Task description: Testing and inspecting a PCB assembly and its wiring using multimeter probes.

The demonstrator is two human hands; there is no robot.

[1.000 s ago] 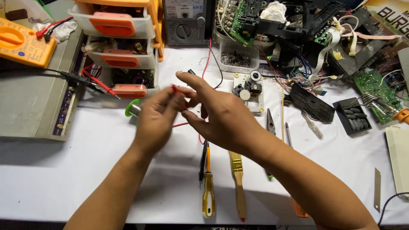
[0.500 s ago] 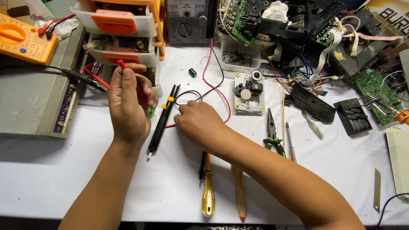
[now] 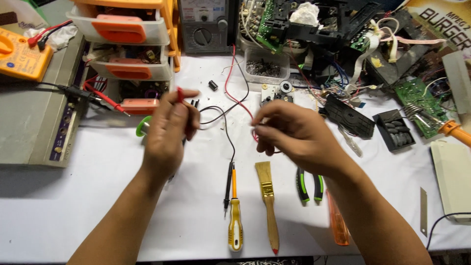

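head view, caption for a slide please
Left hand holds a red probe, right hand fingers a red wire above scattered tools.

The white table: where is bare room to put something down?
The white table is bare at the near left, between the grey device and the left forearm. A smaller patch lies between the pliers and the cream box. The far edge is crowded with circuit boards and wires.

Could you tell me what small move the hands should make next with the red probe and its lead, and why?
Probably draw the right hand back along the red lead to take up slack. The left hand already grips the red probe, while the lead loops loosely across the white table beside the black lead.
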